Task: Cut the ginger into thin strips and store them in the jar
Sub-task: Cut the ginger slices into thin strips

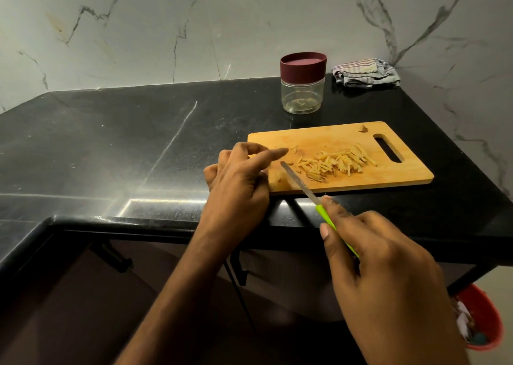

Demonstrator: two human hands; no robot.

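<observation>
Head view: right hand (pixel 388 270) covers most of knife (pixel 311 192) handle.

We note a black, polished stone tabletop (pixel 116 142) set against a marble-patterned wall. Three items rest directly on it: a wooden cutting board (pixel 388 178) near the front edge, a clear jar (pixel 302 92) with a maroon lid just behind the board, and a crumpled checked cloth (pixel 366 73) in the rear corner, beside the jar.
</observation>
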